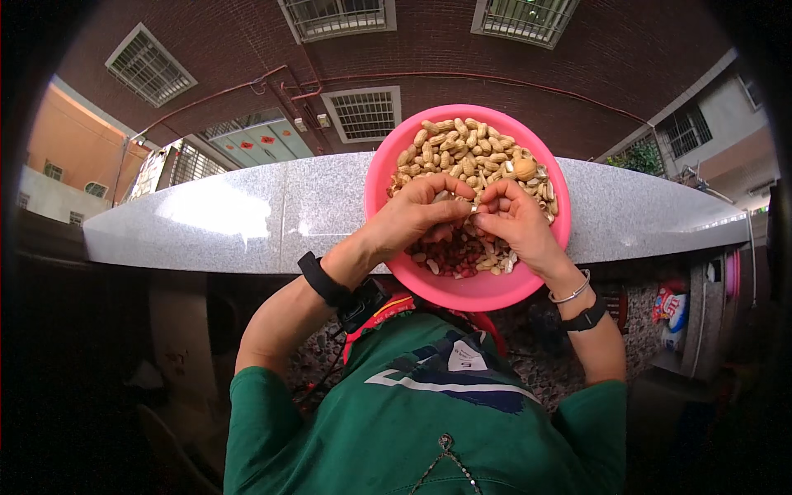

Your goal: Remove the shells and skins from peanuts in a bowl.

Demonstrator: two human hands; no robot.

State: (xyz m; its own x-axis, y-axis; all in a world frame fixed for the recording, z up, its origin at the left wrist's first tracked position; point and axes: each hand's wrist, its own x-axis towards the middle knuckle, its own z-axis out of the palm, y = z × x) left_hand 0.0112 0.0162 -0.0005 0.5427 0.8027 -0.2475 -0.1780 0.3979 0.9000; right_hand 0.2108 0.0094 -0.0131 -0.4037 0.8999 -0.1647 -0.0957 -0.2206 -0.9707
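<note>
Both my hands meet above a pink plastic basin full of peanuts. My left hand pinches at a pale piece of peanut shell with thumb and forefinger, its other fingers curled under. My right hand grips the same small piece from the other side. Unshelled peanuts are heaped in the far half of the basin. Red-skinned peanut kernels lie in the near part, with broken shells beside them. A round tan object rests among the peanuts at the right.
The basin stands on a speckled grey stone ledge, overhanging its near edge close to my body. Beyond the ledge is a brick wall with barred windows. Packaged bags are low at the right.
</note>
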